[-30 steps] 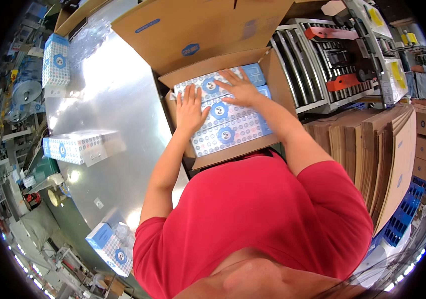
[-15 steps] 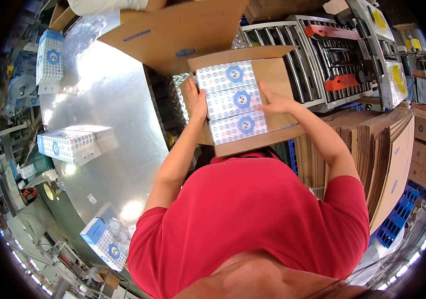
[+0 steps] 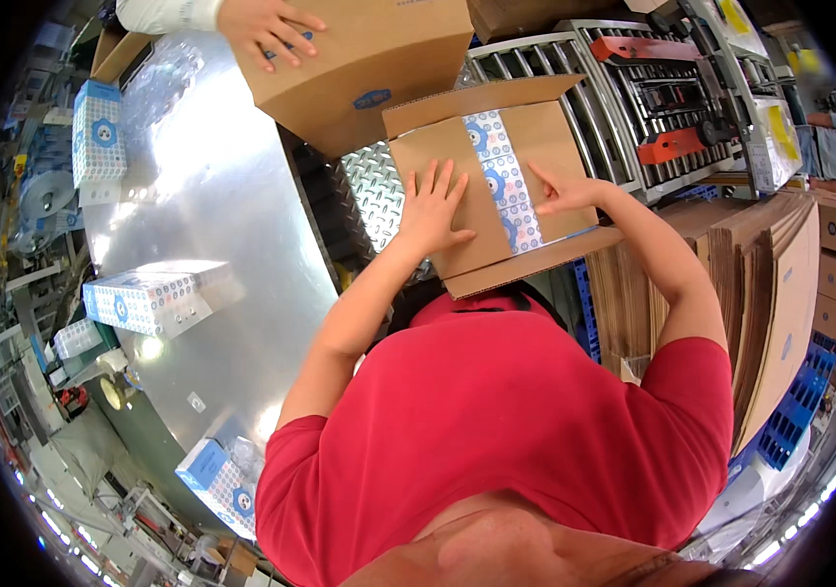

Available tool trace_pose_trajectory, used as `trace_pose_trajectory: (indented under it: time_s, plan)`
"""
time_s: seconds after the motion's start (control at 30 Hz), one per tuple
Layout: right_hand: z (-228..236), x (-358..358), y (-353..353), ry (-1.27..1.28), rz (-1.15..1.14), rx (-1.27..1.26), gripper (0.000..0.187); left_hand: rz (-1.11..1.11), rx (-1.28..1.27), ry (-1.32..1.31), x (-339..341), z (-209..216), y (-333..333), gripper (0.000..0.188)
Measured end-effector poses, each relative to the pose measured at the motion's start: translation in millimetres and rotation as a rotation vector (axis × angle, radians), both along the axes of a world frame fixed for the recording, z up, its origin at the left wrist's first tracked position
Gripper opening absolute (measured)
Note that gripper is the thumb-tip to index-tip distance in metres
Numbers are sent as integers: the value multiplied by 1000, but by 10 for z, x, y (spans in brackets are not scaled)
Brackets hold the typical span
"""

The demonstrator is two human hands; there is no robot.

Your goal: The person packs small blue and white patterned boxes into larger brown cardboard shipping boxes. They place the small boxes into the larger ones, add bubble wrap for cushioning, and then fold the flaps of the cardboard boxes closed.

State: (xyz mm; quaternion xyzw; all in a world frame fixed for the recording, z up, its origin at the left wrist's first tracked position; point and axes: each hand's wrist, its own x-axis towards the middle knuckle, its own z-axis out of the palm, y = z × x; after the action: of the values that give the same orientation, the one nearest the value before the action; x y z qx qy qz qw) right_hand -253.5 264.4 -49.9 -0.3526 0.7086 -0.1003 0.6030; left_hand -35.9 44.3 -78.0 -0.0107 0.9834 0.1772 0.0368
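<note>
An open cardboard carton [image 3: 532, 261] sits in front of me, its two side flaps folded inward and its near and far flaps sticking out. Between the side flaps a strip of white boxes with a blue pattern [image 3: 503, 178] shows; the flaps hide the rest of them. My left hand [image 3: 429, 210] lies flat on the left flap, fingers spread. Over the right flap is my right hand [image 3: 572, 193], index finger stretched out and thumb apart, holding nothing.
Beyond stands another cardboard carton [image 3: 359, 59] with a co-worker's hand [image 3: 266, 29] on it. A metal table [image 3: 232, 196] at left bears patterned boxes [image 3: 134, 301]. At right are a roller conveyor [image 3: 535, 67] and upright flattened cartons [image 3: 765, 284].
The carton's side flaps have come down over the boxes. My left hand has moved from the boxes' side onto the left flap. The co-worker's hand has appeared on the other carton, which has shifted.
</note>
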Motion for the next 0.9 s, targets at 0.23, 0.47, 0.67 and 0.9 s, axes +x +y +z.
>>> trace_pose_trajectory:
  time_s: [0.23,0.47,0.67,0.9]
  plan:
    - [138,-155,380,643,258,-221,113,-281,-134,-69,-333,53,-409,57]
    - [-493,107,265,818,-692,-111,131,70,-4,410,-971,983,-777,26]
    - [-853,-8,300,710,-1086,-408,99,-92,-103,106,33,-128,-101,55]
    - [-660,-481,132,913,-981,-352,53,1103,1317,352,-346,-636,534,60]
